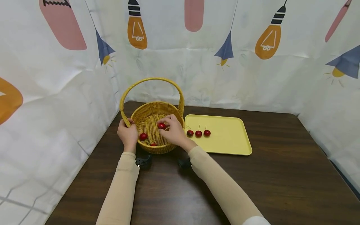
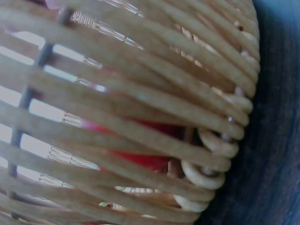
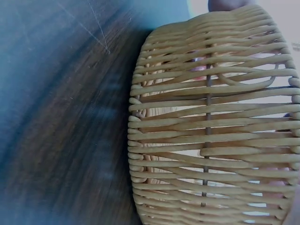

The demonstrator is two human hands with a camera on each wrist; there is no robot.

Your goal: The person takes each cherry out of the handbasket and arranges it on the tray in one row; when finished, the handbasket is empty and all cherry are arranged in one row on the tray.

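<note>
Red cherry (image 1: 161, 126) pinched by right hand (image 1: 174, 130)

A: Head view, hidden stuff?
B: Front cherry (image 1: 153, 144): mostly behind the near rim of the basket (image 1: 158, 150). Held cherry (image 1: 161, 126): partly under the right hand (image 1: 172, 129); stem, can't tell. Left hand (image 1: 127, 134): some fingertips behind the handle (image 1: 157, 78). Tray (image 1: 225, 134): near left corner covered by the right arm (image 1: 222, 181).
A: Cut-offs?
B: Both sleeves, bottom edge. Orange print (image 1: 9, 100), left edge.
A: Wrists?
B: Left: red shape (image 2: 145, 160) blurred, half-hidden by basket strands; basket runs off top and left. Right: basket cut right and bottom; dark thing (image 3: 227, 4) clipped up top, unidentifiable.
</note>
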